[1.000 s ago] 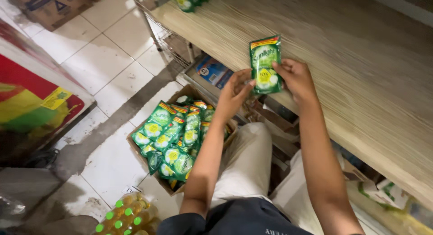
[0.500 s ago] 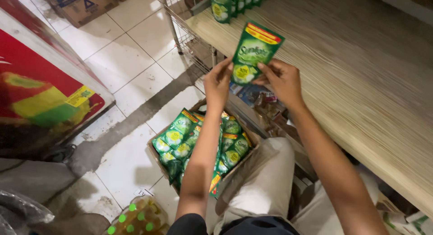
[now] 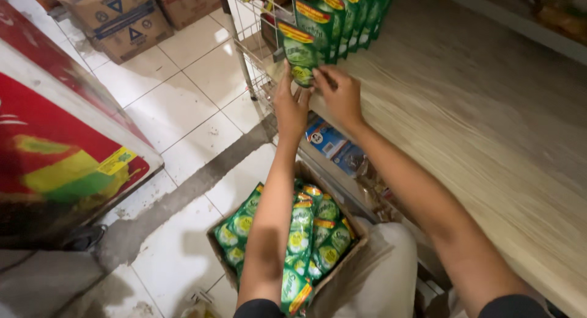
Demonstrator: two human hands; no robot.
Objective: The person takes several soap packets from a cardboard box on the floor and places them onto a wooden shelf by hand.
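Both hands have risen from over the carton [image 3: 287, 244]: the left hand [image 3: 291, 108] and right hand [image 3: 340, 95] now pinch the green pouch [image 3: 298, 52] with their fingers, standing it upright on the wooden shelf [image 3: 465, 122], touching the front of the pouch row [image 3: 342, 15].

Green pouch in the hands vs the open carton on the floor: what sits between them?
Head view: the wooden shelf edge and, under it, blue packets on a lower shelf lie between the green pouch and the carton.
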